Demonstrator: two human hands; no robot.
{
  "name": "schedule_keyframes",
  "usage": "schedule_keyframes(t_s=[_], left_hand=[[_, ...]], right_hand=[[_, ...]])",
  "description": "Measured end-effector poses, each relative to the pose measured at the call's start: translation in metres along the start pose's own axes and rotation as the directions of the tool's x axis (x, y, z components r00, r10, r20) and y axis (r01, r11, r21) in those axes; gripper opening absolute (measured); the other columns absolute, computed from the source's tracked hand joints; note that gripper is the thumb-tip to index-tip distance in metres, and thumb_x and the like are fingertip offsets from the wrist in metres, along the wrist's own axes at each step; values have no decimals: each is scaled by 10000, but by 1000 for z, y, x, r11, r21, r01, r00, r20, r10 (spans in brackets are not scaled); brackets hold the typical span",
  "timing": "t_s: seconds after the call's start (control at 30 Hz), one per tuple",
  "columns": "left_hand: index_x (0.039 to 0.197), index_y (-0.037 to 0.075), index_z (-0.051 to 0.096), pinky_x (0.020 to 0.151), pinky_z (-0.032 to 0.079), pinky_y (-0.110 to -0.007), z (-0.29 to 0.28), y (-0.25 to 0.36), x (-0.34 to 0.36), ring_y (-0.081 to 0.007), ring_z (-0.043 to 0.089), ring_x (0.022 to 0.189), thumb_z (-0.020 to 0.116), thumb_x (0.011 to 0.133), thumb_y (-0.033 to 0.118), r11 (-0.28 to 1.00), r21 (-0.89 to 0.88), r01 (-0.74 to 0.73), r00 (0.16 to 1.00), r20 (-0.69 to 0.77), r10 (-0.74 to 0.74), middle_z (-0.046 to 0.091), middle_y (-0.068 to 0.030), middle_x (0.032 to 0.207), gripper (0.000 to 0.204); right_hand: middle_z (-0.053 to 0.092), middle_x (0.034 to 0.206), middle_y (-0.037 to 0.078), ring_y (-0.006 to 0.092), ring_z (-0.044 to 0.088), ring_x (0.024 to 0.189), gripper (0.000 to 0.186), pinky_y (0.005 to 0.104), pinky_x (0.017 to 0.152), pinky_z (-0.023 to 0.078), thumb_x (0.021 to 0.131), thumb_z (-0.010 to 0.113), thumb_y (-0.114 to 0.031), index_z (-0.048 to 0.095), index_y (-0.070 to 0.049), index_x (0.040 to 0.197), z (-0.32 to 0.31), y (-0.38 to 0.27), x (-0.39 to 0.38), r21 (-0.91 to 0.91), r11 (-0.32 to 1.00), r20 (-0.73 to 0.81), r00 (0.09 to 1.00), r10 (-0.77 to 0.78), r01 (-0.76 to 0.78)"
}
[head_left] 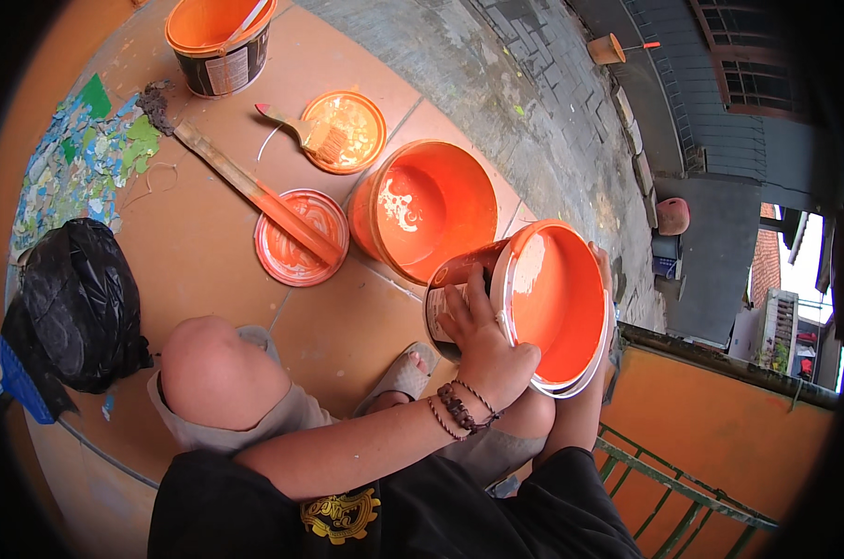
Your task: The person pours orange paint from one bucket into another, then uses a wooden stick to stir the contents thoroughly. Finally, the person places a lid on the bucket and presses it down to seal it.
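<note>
Both my hands hold a paint bucket (571,321), tilted with its mouth facing me and orange paint coating its inside. My left hand (485,345), with braided bracelets at the wrist, has its thumb at the rim and its fingers against the dark-labelled side. At the far right side my right hand (603,268) grips the bucket, its fingers mostly hidden. A larger orange bucket (469,186) stands just left of it, with orange paint inside. Beside that lies a paint-smeared lid (292,264) with a wooden stick (245,186) across it. A paintbrush (315,137) rests on another lid (374,116).
Another paint bucket (224,74) with a stick in it stands at the far left. Paint flakes (59,182) and a black plastic bag (82,298) lie on the left of the tiled floor (198,279). A green railing (683,494) is at the lower right.
</note>
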State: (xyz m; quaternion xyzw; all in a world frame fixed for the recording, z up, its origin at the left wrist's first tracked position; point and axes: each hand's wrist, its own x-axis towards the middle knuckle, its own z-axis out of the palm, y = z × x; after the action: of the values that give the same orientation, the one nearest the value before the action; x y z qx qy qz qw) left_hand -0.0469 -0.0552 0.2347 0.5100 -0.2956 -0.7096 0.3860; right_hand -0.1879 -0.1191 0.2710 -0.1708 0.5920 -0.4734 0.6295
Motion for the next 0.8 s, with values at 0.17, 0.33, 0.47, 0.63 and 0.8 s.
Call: schedule_keyframes(t_s=[0.17, 0.33, 0.47, 0.63, 0.8], left_hand=[[1442, 3, 46, 1092, -76, -589, 0, -1, 1, -531, -91, 1365, 562, 641, 56, 1000, -12, 2, 1000, -16, -2, 22, -359, 1453, 955], [1443, 7, 45, 1093, -81, -587, 2, -1, 0, -529, -90, 1366, 547, 655, 43, 1000, -3, 6, 1000, -21, -6, 34, -363, 1452, 935], [1447, 19, 42, 1092, -98, -580, 2, -5, 3, -513, -86, 1374, 550, 663, 45, 1000, -16, -25, 999, -42, 24, 25, -368, 1450, 934], [1447, 23, 41, 1090, -110, -575, 0, -2, -3, -505, -86, 1377, 545, 671, 31, 999, -19, -34, 998, -55, 33, 6, -372, 1449, 925], [1431, 8, 80, 1113, 65, -545, 2, 0, -3, -494, 53, 1364, 541, 681, 75, 997, 76, 1, 996, -87, 6, 92, -361, 1431, 883]], right_hand=[[654, 962, 82, 162, 626, 833, 351, 285, 762, 510, 951, 523, -284, 616, 25, 1090, -19, -14, 0, -170, 985, 45, 999, 23, -15], [658, 944, 79, 160, 627, 817, 341, 283, 754, 509, 951, 523, -275, 621, 26, 1080, -64, -55, 28, -582, 813, 102, 991, 88, -12], [666, 938, 89, 161, 634, 811, 339, 281, 754, 511, 950, 527, -251, 617, 43, 1093, -56, -58, 37, -619, 783, 134, 990, 34, 57], [673, 1022, 136, 181, 653, 883, 382, 294, 779, 519, 940, 560, -217, 583, 82, 1177, -45, -56, 35, -628, 772, 172, 985, 8, 104], [664, 1059, 144, 189, 643, 935, 419, 304, 802, 514, 941, 564, -235, 561, 84, 1212, -44, -64, 36, -681, 728, 190, 980, 66, 83]])
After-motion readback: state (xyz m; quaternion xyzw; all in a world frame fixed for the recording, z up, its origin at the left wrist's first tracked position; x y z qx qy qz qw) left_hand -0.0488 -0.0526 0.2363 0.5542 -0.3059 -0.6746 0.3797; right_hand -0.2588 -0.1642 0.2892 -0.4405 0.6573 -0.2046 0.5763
